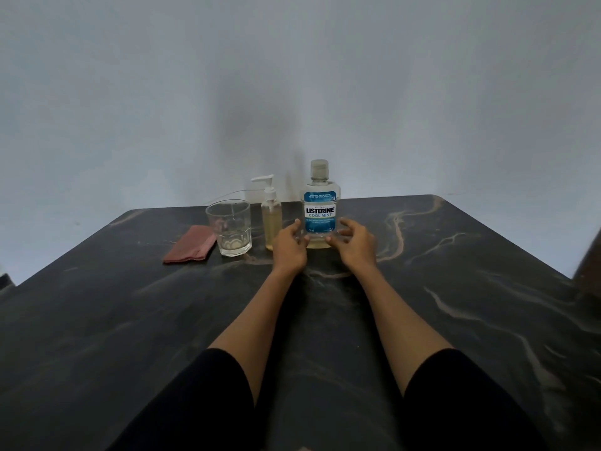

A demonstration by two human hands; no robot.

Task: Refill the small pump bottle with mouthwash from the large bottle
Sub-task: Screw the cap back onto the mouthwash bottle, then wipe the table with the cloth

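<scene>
From the head camera I look down across a dark marbled table [455,288] set against a plain grey wall [292,76]. Two bare forearms in black sleeves [201,402] reach forward from the bottom edge. At the far side stands the large mouthwash bottle [320,206], upright, capped, with a blue and white label; only a shallow layer of pale yellowish liquid shows at its base. My left hand [290,244] and right hand [353,244] sit on either side of its lower part, fingers spread and loosely curved. They are very near the bottle, and the fingertips may brush it, but I cannot tell whether either hand actually touches; neither has closed around it. The hands hide the bottle's lower corners. Just left of it stands the small pump bottle [271,219], upright, white pump on, amber liquid inside. Further left is a clear glass tumbler [229,227], and beside that a folded reddish cloth [190,249]. A dark shape [588,265] is cut off at the right edge; I cannot identify it.
</scene>
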